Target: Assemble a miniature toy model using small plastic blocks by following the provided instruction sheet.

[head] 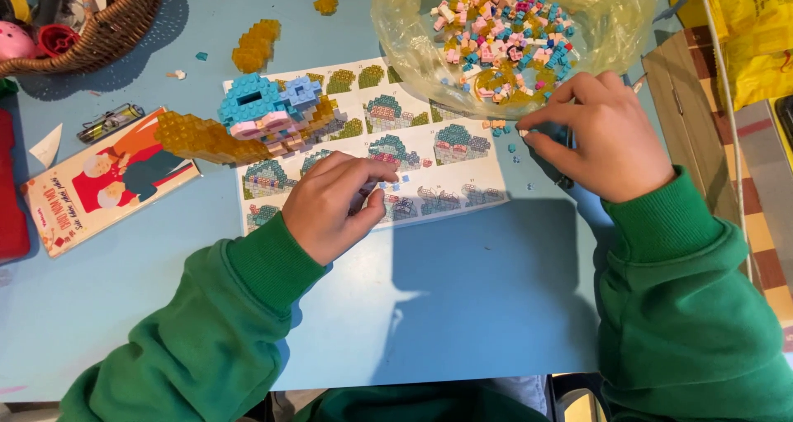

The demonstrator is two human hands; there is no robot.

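The brick model point(248, 120) stands partly built at the top left of the instruction sheet point(429, 187): a light blue and pink body sits on a long translucent amber base, and it looks well short of the pictured steps. Much is left, judging from the heap of pink, blue and white loose bricks point(504, 34) in the clear plastic bag point(396, 26) and two amber clumps point(256, 46) lying apart on the blue desk point(462, 298).

The right hand point(607, 137) rests at the sheet's right edge just below the bag, its fingers point(545, 116) drawn together, thumb and forefinger pinching what seems to be a tiny pale brick point(523, 132), though it is too small to be sure. A few small stray pieces lie near it.

The left hand point(334, 207) lies flat-curled on the sheet's lower middle, fingers loosely bent and close together, tips touching the paper; I cannot tell whether it holds anything.
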